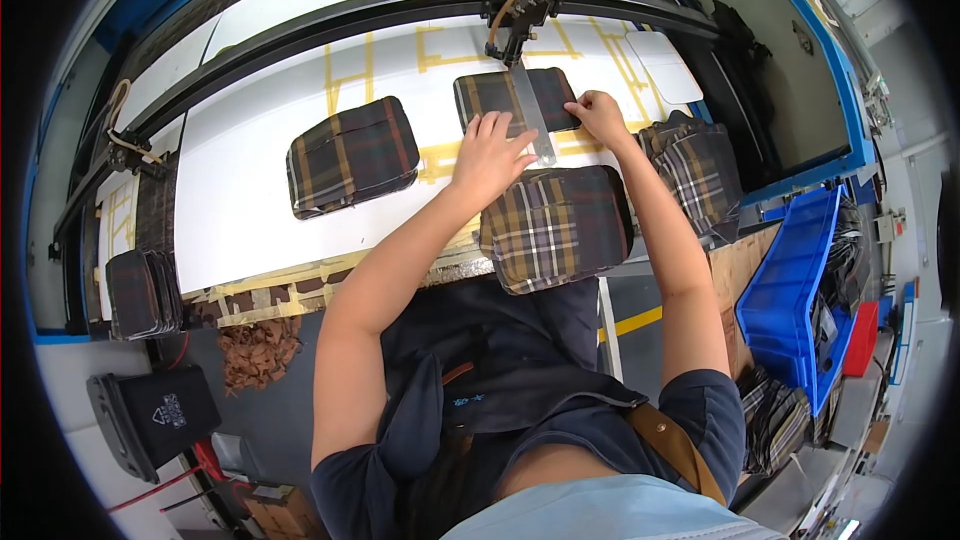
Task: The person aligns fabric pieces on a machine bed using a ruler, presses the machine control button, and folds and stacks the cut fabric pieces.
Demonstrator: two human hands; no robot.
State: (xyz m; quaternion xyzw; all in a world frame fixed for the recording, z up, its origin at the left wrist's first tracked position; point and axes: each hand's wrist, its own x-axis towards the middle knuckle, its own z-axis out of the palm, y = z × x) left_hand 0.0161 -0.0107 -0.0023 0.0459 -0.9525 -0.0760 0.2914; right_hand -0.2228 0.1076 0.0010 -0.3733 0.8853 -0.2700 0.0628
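A dark plaid cloth piece (485, 95) lies on the white work surface under the machine head, with a steel ruler (527, 100) laid lengthwise across it. My left hand (490, 158) rests at the near edge of this cloth, fingers spread and stretched out, the thumb side reaching the ruler. At the cloth's right corner, my right hand (600, 120) is closed in a pinch on the edge. Closer to my body, a plaid cloth stack (555, 230) overhangs the table's front edge. Another plaid cloth piece (355, 155) lies to the left.
A black gantry rail (400, 8) with a machine head (520, 5) spans the table. More plaid stacks sit at the right (690, 170) and far left (140, 290). A blue bin (790, 280) stands at right; a black bin (155, 415) is at lower left.
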